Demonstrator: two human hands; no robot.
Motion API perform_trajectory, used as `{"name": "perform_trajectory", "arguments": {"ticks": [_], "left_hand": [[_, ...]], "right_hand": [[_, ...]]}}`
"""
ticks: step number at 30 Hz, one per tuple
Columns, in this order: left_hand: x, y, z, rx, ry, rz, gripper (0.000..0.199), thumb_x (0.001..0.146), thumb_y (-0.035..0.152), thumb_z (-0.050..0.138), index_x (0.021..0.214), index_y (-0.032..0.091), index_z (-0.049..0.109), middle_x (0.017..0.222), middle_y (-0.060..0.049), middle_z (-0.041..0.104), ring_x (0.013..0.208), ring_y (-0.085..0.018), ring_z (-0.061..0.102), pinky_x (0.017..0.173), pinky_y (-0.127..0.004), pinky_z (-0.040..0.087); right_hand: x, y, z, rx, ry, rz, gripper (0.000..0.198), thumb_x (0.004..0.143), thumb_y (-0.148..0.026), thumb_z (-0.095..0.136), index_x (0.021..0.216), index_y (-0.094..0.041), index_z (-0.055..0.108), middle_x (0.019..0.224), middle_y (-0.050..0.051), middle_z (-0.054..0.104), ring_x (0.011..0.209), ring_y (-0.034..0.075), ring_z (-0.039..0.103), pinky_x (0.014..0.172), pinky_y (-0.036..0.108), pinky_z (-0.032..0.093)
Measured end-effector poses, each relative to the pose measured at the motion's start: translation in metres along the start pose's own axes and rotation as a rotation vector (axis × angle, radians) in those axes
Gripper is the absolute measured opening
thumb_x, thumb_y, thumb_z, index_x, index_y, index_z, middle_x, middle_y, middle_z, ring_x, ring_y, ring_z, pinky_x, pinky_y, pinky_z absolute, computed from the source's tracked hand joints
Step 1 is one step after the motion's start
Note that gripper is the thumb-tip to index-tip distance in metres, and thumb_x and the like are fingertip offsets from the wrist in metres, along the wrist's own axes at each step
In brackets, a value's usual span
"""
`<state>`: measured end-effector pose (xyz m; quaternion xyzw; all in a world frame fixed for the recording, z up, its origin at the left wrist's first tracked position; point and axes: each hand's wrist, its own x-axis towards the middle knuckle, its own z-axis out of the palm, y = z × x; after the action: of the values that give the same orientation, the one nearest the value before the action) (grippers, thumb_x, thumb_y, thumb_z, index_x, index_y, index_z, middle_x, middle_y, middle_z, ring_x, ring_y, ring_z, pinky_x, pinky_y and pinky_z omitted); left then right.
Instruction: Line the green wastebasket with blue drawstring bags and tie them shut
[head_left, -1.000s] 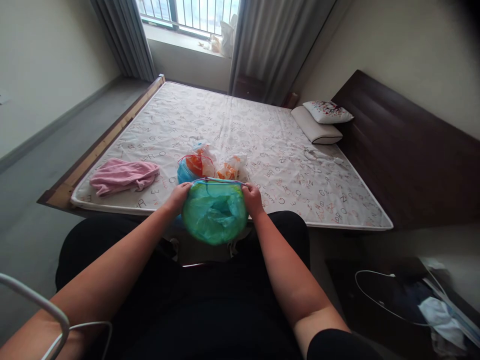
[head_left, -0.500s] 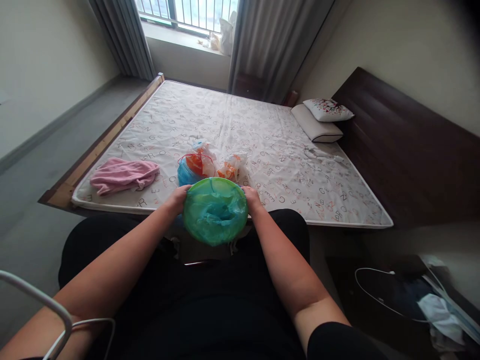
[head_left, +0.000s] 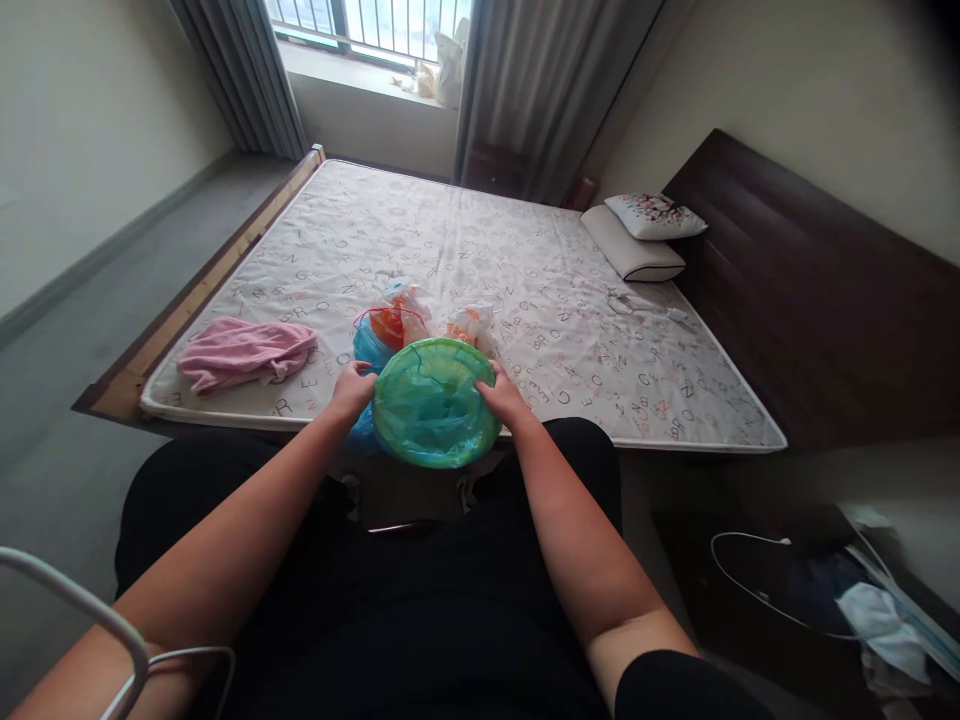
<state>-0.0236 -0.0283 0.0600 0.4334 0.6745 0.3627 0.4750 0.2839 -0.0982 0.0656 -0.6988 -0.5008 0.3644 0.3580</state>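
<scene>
In front of my lap is a round green trash bin (head_left: 437, 455) with its opening toward me. A thin blue plastic bag (head_left: 442, 405) lines its inside, and some blue film shows outside at the lower left. My left hand (head_left: 352, 392) is closed at the left edge of the rim, where the bag film also lies. At the right edge my right hand (head_left: 504, 395) grips the rim, its thumb over the inner side. The fingers behind the bin are hidden.
Behind the bin, on the bare mattress (head_left: 525, 260), lie a blue bag roll (head_left: 369, 345) and crumpled orange-and-white plastic bags (head_left: 471, 322). A pink cloth (head_left: 247, 352) is at left, pillows (head_left: 634, 245) at far right. A white cable (head_left: 82, 600) crosses my left forearm.
The bin has tilted and risen slightly to the right. Its bag liner looks smoother and more spread. My right thumb now shows over the rim.
</scene>
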Motion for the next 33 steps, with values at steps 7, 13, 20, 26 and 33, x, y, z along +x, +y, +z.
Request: {"name": "perform_trajectory", "arguments": {"ticks": [7, 13, 20, 26, 33], "left_hand": [[-0.010, 0.007, 0.004, 0.404, -0.140, 0.331, 0.064, 0.095, 0.045, 0.060, 0.148, 0.010, 0.055, 0.145, -0.021, 0.066, 0.130, -0.034, 0.066, 0.113, -0.045, 0.050], [-0.024, 0.008, 0.021, 0.622, -0.279, 0.278, 0.091, 0.089, 0.022, 0.057, 0.171, 0.009, 0.019, 0.154, -0.023, 0.060, 0.137, -0.036, 0.063, 0.118, -0.045, 0.046], [-0.023, 0.020, 0.027, 0.675, -0.358, 0.229, 0.096, 0.091, 0.019, 0.054, 0.171, 0.002, 0.004, 0.147, -0.030, 0.063, 0.128, -0.038, 0.069, 0.108, -0.044, 0.050], [-0.026, 0.021, 0.032, 0.642, -0.364, 0.213, 0.096, 0.090, 0.021, 0.054, 0.171, 0.003, 0.006, 0.139, -0.031, 0.067, 0.122, -0.040, 0.070, 0.104, -0.044, 0.051], [-0.021, 0.022, 0.034, 0.647, -0.440, 0.179, 0.089, 0.097, 0.023, 0.048, 0.173, 0.007, 0.004, 0.143, -0.029, 0.065, 0.124, -0.038, 0.070, 0.106, -0.045, 0.049]], "right_hand": [[0.008, -0.001, 0.005, -0.097, 0.058, 0.060, 0.053, 0.093, -0.038, 0.061, 0.143, -0.022, 0.059, 0.131, 0.014, 0.071, 0.127, 0.032, 0.066, 0.116, 0.052, 0.049], [-0.011, -0.035, 0.020, -0.260, 0.413, -0.411, 0.040, 0.102, -0.027, 0.040, 0.133, -0.016, 0.063, 0.147, 0.017, 0.060, 0.145, 0.026, 0.052, 0.125, 0.045, 0.040], [0.004, -0.058, 0.089, -0.288, -0.337, 0.051, 0.029, 0.093, -0.021, 0.065, 0.121, -0.012, 0.069, 0.126, 0.015, 0.072, 0.120, 0.029, 0.066, 0.114, 0.045, 0.047], [0.040, -0.064, 0.072, -0.114, -0.661, 0.125, 0.022, 0.084, -0.016, 0.065, 0.104, -0.016, 0.076, 0.090, 0.002, 0.076, 0.072, 0.018, 0.070, 0.071, 0.031, 0.057], [0.134, -0.061, 0.019, 0.130, 0.192, 0.057, 0.028, 0.088, -0.026, 0.055, 0.114, -0.019, 0.063, 0.113, 0.005, 0.069, 0.073, 0.011, 0.070, 0.061, 0.021, 0.053]]}}
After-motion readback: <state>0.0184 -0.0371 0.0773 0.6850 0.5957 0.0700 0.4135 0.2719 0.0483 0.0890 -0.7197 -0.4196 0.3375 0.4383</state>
